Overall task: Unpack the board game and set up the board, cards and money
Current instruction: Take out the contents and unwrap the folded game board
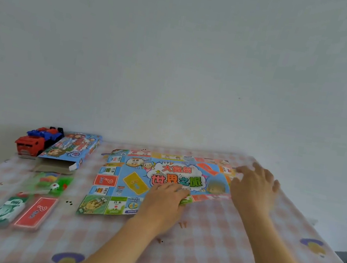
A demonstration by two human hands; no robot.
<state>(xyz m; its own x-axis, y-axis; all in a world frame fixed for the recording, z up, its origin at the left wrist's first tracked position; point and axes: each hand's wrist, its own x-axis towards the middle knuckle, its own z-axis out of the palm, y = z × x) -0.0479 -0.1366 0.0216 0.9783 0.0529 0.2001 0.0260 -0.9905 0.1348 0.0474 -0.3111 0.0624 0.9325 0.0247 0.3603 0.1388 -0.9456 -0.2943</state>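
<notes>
A pale bare wall (180,53) fills the upper part of the view. Below it the tabletop (207,239) carries a pink and white checked cloth with small purple prints. The board (132,181) lies flat on the middle of the tabletop, colourful, with big Chinese lettering at its centre; its right part looks shallower than its left, as if a section is folded. The right hand (255,185) rests on the far right end of the board, fingers (242,170) straight and spread apart. The left hand (165,198) lies on the board's near edge, fingers (181,192) close together over a green corner; blur hides whether they curl round that edge or only press on it. At the far left the blue game box (72,149) lies with its near flap open, and a red and blue toy truck (36,141) stands just beside it on its left. Nearer, a clear bag of small pieces (50,182) holds a white die. Nearest on the left, a red pack of cards (36,212) lies just beside a green stack of money (5,209).
</notes>
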